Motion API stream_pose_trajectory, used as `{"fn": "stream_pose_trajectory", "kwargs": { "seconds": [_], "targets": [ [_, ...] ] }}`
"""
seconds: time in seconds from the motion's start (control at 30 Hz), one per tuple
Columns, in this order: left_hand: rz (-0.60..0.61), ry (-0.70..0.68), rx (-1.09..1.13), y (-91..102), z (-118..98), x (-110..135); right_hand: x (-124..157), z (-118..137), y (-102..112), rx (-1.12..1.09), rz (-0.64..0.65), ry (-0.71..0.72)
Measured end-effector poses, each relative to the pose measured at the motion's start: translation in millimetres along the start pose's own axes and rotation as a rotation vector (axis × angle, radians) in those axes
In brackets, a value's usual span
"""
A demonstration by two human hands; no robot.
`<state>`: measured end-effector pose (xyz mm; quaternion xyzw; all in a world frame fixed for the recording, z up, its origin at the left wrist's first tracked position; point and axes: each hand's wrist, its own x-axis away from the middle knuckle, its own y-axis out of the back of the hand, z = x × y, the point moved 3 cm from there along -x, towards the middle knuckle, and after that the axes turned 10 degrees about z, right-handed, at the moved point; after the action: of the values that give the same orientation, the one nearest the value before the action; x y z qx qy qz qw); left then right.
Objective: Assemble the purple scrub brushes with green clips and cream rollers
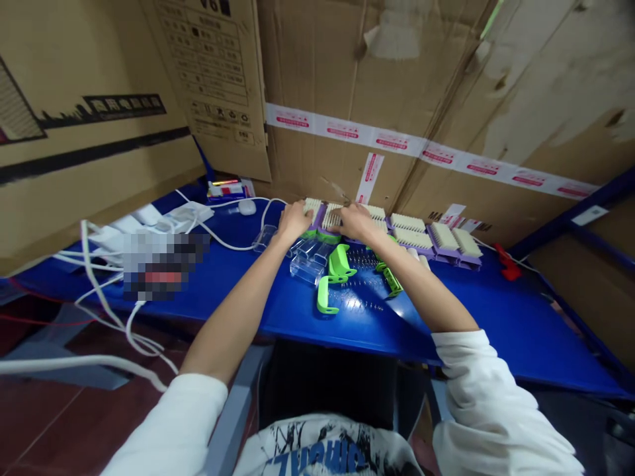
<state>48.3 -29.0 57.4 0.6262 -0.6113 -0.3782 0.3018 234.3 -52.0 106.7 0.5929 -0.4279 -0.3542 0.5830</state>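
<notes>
Both my hands reach to the far edge of the blue table. My left hand is closed around the left end of a purple brush with cream bristles. My right hand lies curled over the neighbouring cream-bristled brush. A row of more purple brushes runs to the right along the cardboard wall. Just in front of my hands lie clear plastic covers and green plastic handles.
Cardboard sheets taped with white-and-red tape wall in the table's back and sides. White cables and a power strip crowd the left end. A red object lies at the right, and a small coloured box sits at the back left.
</notes>
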Motion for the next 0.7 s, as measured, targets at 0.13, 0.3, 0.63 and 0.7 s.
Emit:
{"fn": "stream_pose_trajectory", "kwargs": {
  "seconds": [0.13, 0.3, 0.63, 0.7],
  "targets": [
    [0.049, -0.036, 0.017, -0.4, -0.4, -0.7, -0.3, -0.7, -3.9, -0.005, -0.012, 0.039],
    [0.087, -0.076, 0.012, -4.2, -0.9, -3.5, 25.1, -46.5, 1.5, -0.077, -0.165, 0.029],
    [0.008, -0.067, 0.070, -8.9, 0.1, -3.3, 26.2, -123.6, -11.5, -0.166, -0.054, 0.121],
    [0.003, -0.060, 0.072, -8.9, 0.5, -4.1, 15.3, -117.4, -13.9, -0.173, -0.021, 0.117]
  ]
}}
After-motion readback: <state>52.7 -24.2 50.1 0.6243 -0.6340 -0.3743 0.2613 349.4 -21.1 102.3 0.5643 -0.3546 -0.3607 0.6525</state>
